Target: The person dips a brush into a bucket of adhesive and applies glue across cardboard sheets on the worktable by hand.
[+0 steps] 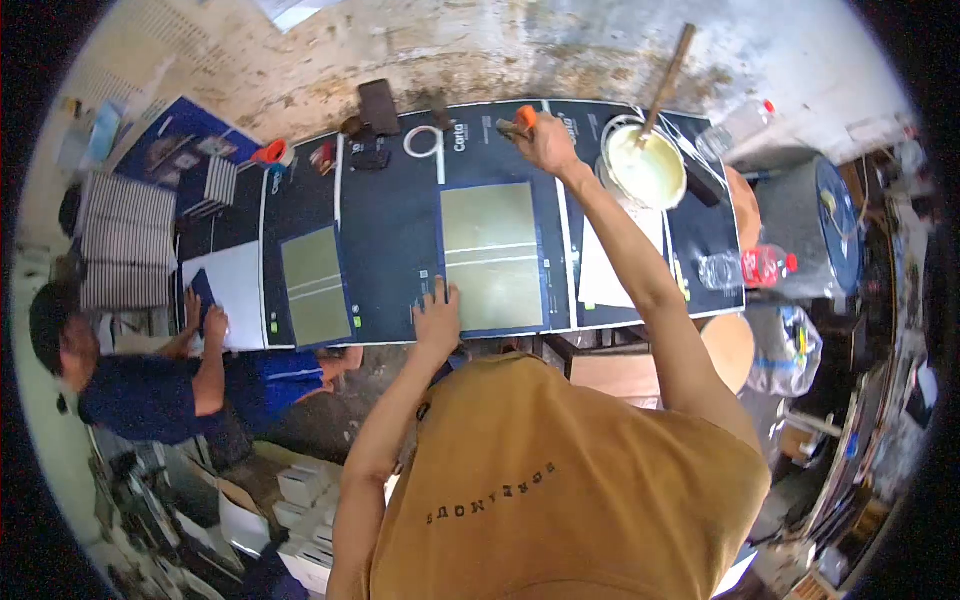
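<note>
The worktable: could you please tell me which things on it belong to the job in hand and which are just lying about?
Likely in the job:
blue-edged panel by the left hand
orange-ended tool in the right hand
bucket of pale paste

Probably just lying about:
white ring
red-labelled bottle

Matt, smooth faces were shown by the grey-green panels, and a dark, flat finish by the tabletop! Above, roughness was displayed across the stained wall. Bare wood was seen in the stick, clear plastic in the capped bottle, soft, creased cloth in the mustard shirt.
</note>
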Demonstrator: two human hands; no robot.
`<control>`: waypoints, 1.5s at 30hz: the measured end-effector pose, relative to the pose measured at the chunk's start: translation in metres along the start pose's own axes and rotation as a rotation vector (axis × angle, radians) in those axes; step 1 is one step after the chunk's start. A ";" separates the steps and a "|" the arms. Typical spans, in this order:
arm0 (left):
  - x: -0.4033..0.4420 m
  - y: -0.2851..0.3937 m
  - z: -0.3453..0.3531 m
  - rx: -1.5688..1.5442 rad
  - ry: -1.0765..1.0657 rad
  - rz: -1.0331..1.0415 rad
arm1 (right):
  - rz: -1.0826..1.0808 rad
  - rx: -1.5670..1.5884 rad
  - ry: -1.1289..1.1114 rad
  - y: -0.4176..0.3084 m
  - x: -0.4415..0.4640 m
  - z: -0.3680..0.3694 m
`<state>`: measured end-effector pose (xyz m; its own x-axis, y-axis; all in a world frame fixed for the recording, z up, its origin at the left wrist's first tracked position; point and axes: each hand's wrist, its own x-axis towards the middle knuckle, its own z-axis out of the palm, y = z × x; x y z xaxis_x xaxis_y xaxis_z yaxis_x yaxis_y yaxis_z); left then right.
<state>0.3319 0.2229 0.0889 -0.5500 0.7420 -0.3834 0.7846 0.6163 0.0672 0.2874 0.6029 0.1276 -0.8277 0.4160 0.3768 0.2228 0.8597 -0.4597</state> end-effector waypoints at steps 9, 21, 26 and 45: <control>0.003 0.003 -0.001 -0.030 -0.008 -0.054 | -0.291 -0.041 -0.483 -0.091 0.045 0.098; -0.001 -0.006 -0.007 -0.060 -0.090 -0.010 | -0.239 0.131 -0.049 -0.090 0.023 0.091; 0.010 -0.042 -0.046 -0.224 -0.045 0.157 | 0.584 0.993 0.465 -0.088 -0.055 -0.009; 0.259 -0.013 -0.143 0.026 -0.468 0.646 | 0.161 -0.112 -0.448 -0.244 -0.147 0.066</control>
<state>0.1384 0.4452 0.1200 0.1888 0.7592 -0.6229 0.9167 0.0911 0.3890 0.3206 0.3130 0.1312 -0.9130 0.3988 -0.0863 0.3998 0.8320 -0.3848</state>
